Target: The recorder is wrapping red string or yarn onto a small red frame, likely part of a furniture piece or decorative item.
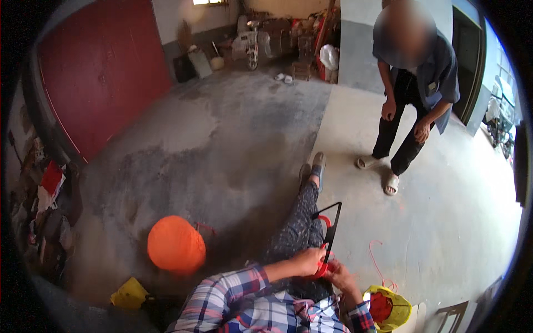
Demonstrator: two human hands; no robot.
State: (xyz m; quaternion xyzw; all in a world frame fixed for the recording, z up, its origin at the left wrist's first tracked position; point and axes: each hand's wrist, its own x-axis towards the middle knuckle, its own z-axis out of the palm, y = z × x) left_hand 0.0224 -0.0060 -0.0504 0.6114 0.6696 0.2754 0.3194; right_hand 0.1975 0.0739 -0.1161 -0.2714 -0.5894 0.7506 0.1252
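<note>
Above my lap is a thin, black angular frame point(331, 236) with red loops or bands on it; its exact kind I cannot make out. My left hand point(308, 262) is closed at the frame's near end, by a red band point(322, 270). Just to its right and a little nearer, my right hand point(342, 277) has bent fingers pressed at the same red band. The two hands almost touch, and their fingertips are partly hidden. Beside my right forearm stands a yellow container point(404, 314) with red material point(380, 307) inside. A thin red cord point(377, 266) trails over the floor next to it.
An orange round thing point(176, 244) stands left of my legs, with a yellow object point(129, 293) nearer. A person point(413, 83) in dark clothes leans forward ahead on the right. Piled clutter point(53, 205) lines the left wall, near a red door point(102, 72). A motorbike point(252, 47) stands far back.
</note>
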